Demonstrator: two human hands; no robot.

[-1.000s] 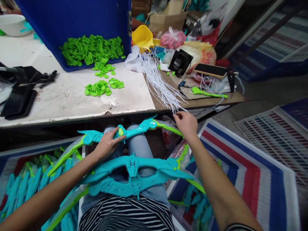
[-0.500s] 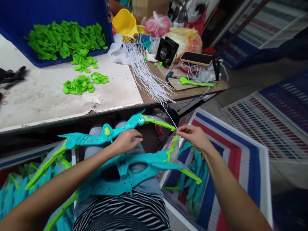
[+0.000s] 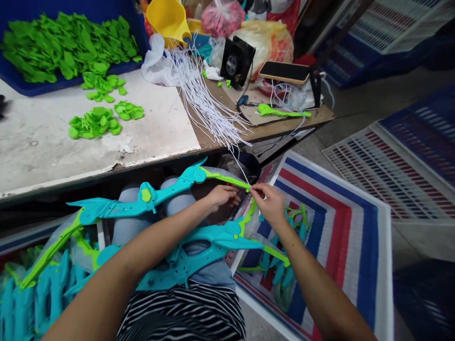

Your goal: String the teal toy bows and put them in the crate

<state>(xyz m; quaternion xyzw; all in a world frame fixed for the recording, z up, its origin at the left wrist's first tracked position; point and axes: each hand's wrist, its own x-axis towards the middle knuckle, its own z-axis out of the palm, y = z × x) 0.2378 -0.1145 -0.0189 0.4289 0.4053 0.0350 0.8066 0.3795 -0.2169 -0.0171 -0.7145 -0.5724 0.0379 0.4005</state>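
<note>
Pale worktop [image 3: 156, 123] with a worn front edge spans the far left, and on it a blue bin [image 3: 106, 7] holds a heap of green pieces [image 3: 71, 47]; small loose piles [image 3: 94, 123] lie just in front. Near left, a crate [image 3: 103, 234] is packed with turquoise bows [image 3: 42, 293]. One turquoise-and-green bow [image 3: 124, 208] lies tilted across the person's knees, its right limb rising toward the hands; more turquoise frames [image 3: 213, 237] rest nearer, on the lap. The left hand [image 3: 224, 195] hovers just below that limb, fingers loosely curled and slightly apart, with nothing visible in them. Further right, the thumb and forefinger of the right hand [image 3: 268, 203] are pinched together on a white cord [image 3: 239, 161] at the limb's green tip; whether it is threaded there cannot be told. The cord could slip, since the grip looks small and the bow seems unsteadied by the left hand. It could also snag, as its far end leads back into a loose bundle of cords [image 3: 209, 109]. Near right, a crate with a striped lining [image 3: 339, 251] contains further bows [image 3: 284, 274].
</note>
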